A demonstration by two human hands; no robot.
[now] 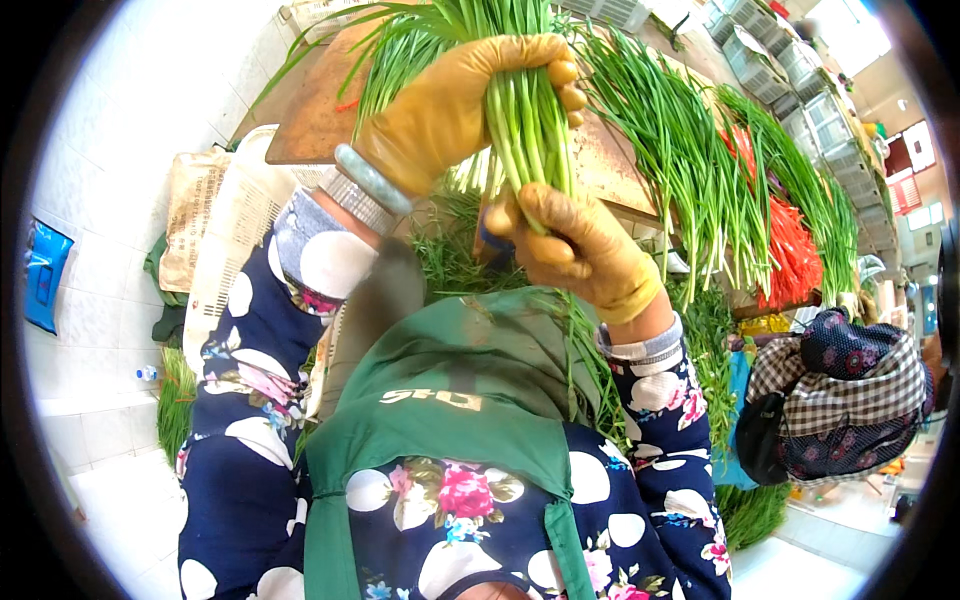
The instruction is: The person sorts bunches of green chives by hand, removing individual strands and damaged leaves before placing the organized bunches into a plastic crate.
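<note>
A bunch of green leafy stalks, like garlic chives (pixel 529 127), is held upright before me over the edge of a brown table (pixel 311 112). My left hand (pixel 465 109), in a yellow-brown rubber glove, is wrapped around the middle of the stalks. Beneath it, my gloved right hand (pixel 577 251) has its thumb and curled fingers at the pale lower ends. On the table, more stalks lie behind my left hand, and a wide pile of the same greens (pixel 660 135) hangs over the edge to the right.
Red plastic strips (pixel 791 251) lie among the greens at right. Another person in a checkered garment (pixel 847 390) is close on the right. Loose trimmings (pixel 465 255) lie below the table edge. A pale crate (pixel 229 247) stands at left, and stacked crates (pixel 829 124) are at upper right.
</note>
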